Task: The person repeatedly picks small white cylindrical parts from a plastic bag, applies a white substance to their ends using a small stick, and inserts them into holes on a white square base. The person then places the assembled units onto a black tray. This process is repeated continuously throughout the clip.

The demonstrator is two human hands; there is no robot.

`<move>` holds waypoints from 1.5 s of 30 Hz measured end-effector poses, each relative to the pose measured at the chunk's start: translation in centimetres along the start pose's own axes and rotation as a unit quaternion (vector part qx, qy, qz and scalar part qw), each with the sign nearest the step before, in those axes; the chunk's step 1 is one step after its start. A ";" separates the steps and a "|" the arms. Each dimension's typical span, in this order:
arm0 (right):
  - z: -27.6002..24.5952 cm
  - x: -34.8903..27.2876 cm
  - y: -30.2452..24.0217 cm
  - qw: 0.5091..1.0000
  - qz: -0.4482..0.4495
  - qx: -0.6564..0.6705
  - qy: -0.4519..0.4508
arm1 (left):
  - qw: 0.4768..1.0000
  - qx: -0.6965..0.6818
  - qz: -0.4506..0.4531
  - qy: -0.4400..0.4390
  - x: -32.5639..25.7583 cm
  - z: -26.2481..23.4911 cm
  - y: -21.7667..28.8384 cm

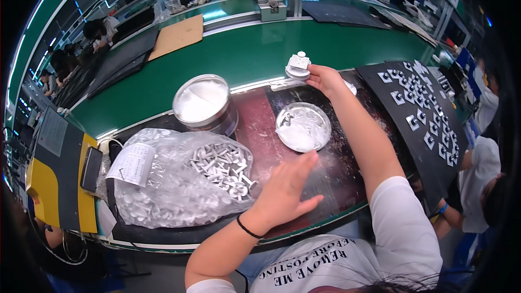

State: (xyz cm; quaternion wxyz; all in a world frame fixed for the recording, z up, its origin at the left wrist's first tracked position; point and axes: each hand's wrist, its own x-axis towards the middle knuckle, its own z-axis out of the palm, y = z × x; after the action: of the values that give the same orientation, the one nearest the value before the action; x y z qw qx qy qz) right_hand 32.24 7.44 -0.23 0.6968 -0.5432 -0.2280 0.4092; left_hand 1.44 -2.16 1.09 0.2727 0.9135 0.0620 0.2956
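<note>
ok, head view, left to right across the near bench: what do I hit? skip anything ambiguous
yellow-and-black box-shaped unit → clear plastic bag of white parts → round dish → black board with small parts laid out

We list: bag [168, 198], clear plastic, glossy, crinkled; label [132, 164], matt paper; pins [218, 167], smooth, plastic-looking; tub [227, 122], glossy, see-through; dish [329, 126], shiny, material unclear; part [298, 63], smooth, plastic-looking; table [254, 125], scuffed; green surface [244, 57], smooth, glossy; brown sheet [176, 38], matt cardboard.
</note>
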 end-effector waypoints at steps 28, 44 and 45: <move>-10.8 -6.1 -1.7 0.683 -0.297 -0.666 -0.033 | 0.997 -0.040 0.050 -0.045 0.4 0.1 0.6; -4.1 -25.2 2.5 0.985 0.105 0.132 -0.031 | 0.996 -0.025 0.050 -0.063 0.2 0.3 0.6; -4.2 -25.7 3.3 0.987 0.101 0.118 -0.041 | 0.997 -0.033 0.040 -0.060 0.2 0.4 0.8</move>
State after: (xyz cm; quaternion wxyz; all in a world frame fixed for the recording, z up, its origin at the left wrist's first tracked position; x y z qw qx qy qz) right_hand 19.94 -15.74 -1.35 0.7009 -0.4603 -0.1503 0.5237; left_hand 1.85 -2.94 1.34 0.2935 0.9220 -0.0005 0.2525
